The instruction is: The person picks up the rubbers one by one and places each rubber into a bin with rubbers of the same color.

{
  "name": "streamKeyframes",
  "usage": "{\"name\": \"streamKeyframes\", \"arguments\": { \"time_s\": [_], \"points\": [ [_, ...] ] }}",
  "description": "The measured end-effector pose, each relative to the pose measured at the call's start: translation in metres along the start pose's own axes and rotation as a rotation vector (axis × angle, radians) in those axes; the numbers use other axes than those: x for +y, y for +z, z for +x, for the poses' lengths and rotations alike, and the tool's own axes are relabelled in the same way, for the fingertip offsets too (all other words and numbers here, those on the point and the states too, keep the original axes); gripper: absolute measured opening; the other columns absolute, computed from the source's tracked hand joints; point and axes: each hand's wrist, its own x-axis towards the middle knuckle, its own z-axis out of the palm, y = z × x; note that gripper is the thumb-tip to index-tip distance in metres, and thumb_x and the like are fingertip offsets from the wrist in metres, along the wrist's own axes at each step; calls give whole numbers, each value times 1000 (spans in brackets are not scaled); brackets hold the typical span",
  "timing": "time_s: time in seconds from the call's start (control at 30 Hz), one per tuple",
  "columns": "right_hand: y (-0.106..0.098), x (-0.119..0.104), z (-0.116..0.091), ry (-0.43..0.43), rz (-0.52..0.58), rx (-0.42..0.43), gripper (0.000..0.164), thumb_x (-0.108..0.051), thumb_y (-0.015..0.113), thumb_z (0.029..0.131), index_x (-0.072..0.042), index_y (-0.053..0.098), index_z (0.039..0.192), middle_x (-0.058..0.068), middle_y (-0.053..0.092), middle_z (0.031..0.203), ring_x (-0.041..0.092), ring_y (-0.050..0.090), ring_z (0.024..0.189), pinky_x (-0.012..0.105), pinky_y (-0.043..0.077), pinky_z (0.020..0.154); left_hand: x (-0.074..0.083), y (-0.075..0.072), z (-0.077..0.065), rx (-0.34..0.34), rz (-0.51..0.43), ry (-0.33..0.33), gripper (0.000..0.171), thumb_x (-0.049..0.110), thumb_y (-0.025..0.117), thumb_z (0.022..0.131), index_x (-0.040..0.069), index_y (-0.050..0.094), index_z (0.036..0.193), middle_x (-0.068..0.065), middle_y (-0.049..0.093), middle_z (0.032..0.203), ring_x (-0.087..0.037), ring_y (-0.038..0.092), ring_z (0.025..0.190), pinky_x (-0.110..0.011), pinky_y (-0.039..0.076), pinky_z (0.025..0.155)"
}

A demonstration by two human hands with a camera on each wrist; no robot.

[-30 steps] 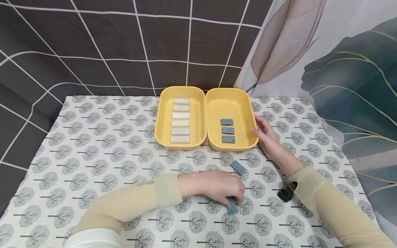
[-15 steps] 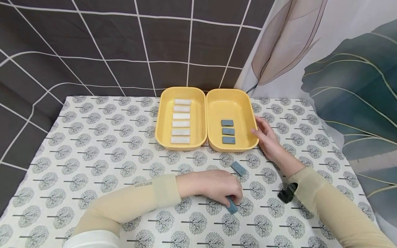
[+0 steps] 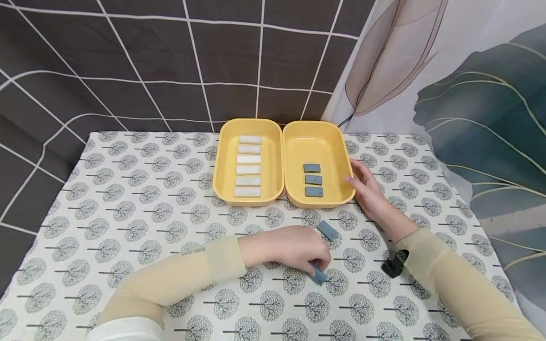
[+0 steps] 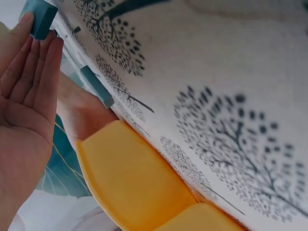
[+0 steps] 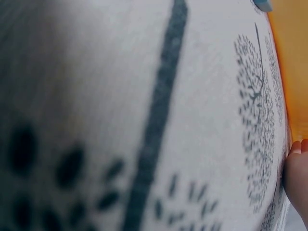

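Note:
My left hand (image 3: 296, 248) pinches a blue-grey rectangular block (image 3: 317, 276) between thumb and fingers, low over the cloth. In the left wrist view the held block (image 4: 44, 18) shows at the fingertips of that hand (image 4: 29, 103). A second blue-grey block (image 3: 327, 230) lies alone on the cloth, just beyond the left hand. My right hand (image 3: 368, 192) holds the right yellow tray (image 3: 317, 204) by its right wall, thumb over the rim. Inside that tray, 3 blue-grey blocks (image 3: 313, 179) lie in a column. The right wrist view catches only part of the right hand (image 5: 297, 171).
Touching the right tray on its left side is another yellow tray (image 3: 217, 177), with several white blocks (image 3: 248, 169) in a column. A tree-print cloth (image 3: 141, 213) covers the table. Behind it hangs a dark gridded cloth (image 3: 166, 52); a leaf-patterned curtain (image 3: 490, 118) is at the right.
My left hand has shifted slightly left and away from me, bringing the pinched block a little closer to the trays. The right hand keeps its hold on the tray.

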Motion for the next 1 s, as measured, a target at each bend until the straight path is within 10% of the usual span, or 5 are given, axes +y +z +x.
{"name": "streamKeyframes", "arguments": {
  "time_s": [0.43, 1.0],
  "points": [
    [-2, -1, 1, 10, 5, 3, 64, -1, 50, 106, -6, 28, 166, 13, 32, 167, 7, 47, 137, 12, 51, 109, -11, -19, -4, 56, -78, 13, 8, 27, 84, 92, 21, 78, 94, 13, 73, 89, 2, 60, 79, -7, 47, 74],
    [0, -2, -1, 25, 16, 13, 65, 0, 51, 105, -5, 27, 165, 15, 30, 169, 10, 45, 141, 13, 49, 111, -23, -79, -22, 156, 25, -117, 8, 25, 82, 93, 19, 77, 96, 7, 75, 96, -8, 65, 87, -22, 56, 82]
  ]
}}
